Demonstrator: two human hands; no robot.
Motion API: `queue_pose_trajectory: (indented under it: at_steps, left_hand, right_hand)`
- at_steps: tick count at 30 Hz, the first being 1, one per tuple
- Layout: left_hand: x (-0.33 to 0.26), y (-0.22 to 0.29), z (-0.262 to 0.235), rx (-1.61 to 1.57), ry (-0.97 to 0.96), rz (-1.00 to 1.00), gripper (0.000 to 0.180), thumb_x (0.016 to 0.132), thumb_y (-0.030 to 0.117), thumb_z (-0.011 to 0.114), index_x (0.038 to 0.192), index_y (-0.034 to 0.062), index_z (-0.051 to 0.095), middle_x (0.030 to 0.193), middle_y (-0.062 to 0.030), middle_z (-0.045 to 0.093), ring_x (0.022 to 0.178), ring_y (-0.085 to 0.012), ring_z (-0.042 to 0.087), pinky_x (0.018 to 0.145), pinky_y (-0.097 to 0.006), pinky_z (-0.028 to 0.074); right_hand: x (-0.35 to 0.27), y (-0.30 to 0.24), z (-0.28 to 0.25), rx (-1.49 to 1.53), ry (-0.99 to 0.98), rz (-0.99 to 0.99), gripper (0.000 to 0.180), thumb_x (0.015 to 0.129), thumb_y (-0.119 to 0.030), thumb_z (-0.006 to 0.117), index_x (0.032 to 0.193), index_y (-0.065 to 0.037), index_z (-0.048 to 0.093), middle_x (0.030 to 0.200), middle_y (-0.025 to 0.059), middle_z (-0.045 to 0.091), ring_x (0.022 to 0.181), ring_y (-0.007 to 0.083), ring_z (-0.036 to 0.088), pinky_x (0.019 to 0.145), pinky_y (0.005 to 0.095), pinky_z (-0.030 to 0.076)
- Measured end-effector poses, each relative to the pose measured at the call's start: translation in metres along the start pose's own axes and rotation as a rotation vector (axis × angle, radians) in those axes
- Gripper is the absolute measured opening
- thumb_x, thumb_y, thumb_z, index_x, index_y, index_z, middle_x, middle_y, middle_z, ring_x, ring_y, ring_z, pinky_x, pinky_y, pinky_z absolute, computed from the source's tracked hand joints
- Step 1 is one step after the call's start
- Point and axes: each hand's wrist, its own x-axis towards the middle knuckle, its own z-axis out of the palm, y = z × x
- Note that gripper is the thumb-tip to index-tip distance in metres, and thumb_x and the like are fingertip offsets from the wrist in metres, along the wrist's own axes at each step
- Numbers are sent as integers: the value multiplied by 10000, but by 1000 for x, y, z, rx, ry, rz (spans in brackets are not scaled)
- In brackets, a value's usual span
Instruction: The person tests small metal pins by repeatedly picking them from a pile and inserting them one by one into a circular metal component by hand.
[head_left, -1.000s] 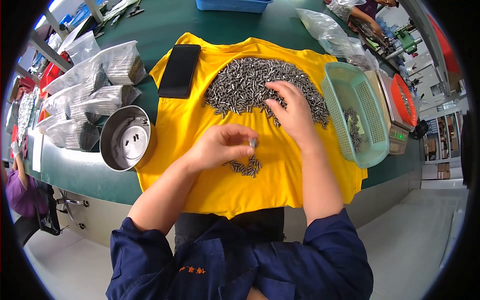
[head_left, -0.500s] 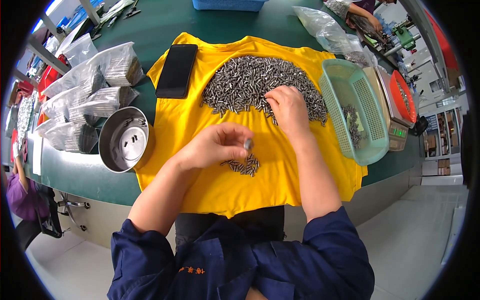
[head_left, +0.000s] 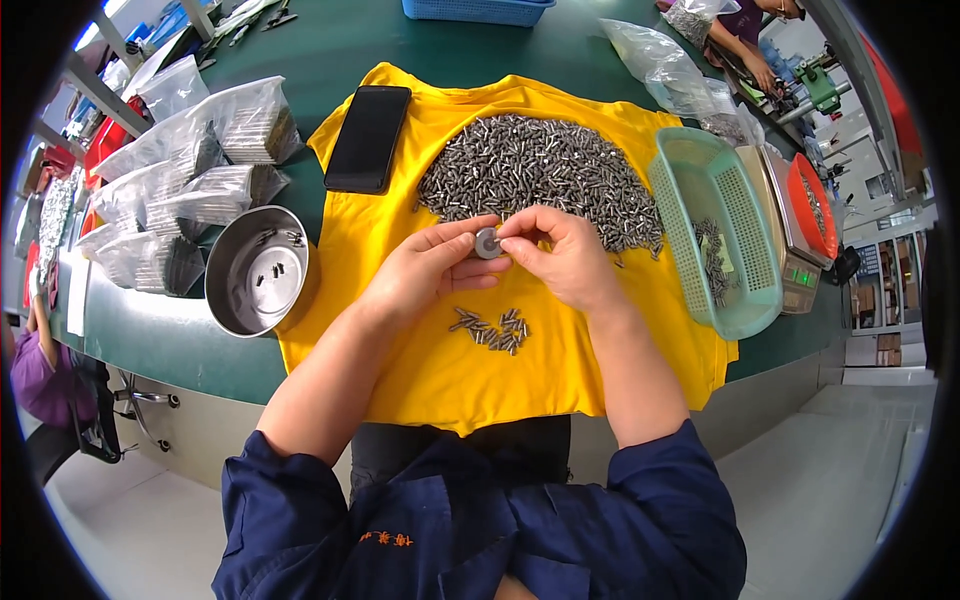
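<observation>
My left hand point(head_left: 425, 268) pinches a small round grey metal disc point(head_left: 487, 243) between thumb and fingers, its other fingers loosely curled. Close against it, my right hand point(head_left: 568, 262) has thumb and forefinger closed at the disc's right side on a small metal pin, mostly hidden by the fingertips. Beyond both hands a wide pile of small metal pins point(head_left: 540, 165) covers part of a yellow T-shirt point(head_left: 420, 385) spread on the table. A small group of pins point(head_left: 496, 333) lies on the shirt nearer to me.
At left stand a steel bowl point(head_left: 310, 280) holding a few pins and plastic bags of rods point(head_left: 235, 190). A black phone point(head_left: 368, 138) rests on the shirt. A green basket point(head_left: 757, 310) and a scale point(head_left: 800, 275) are at right. Another person's hand point(head_left: 762, 75) works far right.
My right hand has left the pile's edge and come left and nearer to meet the disc. My left hand has moved slightly up, away from the small group. The view has shifted a little.
</observation>
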Motion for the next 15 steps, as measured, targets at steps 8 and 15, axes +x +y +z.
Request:
queue_pose_trajectory:
  at_steps: [8,15]
  left_hand:
    - [-1,-4,-3,13,-20,35,375,903,110,511,1252,2,426,1094,-101,572,968,-181,601,822,-277,499]
    - [1,-6,-6,-16,4,54,366,875,109,561,1212,6,461,1057,-96,585,939,-184,611,809,-282,505]
  right_hand:
    - [2,-4,-4,-191,30,-162,72,741,17,616,808,-10,620,776,36,611,698,102,558,629,225,439]
    - [0,-8,2,-269,78,-200,62,727,-13,632,786,-15,614,749,70,609,694,175,584,625,280,467]
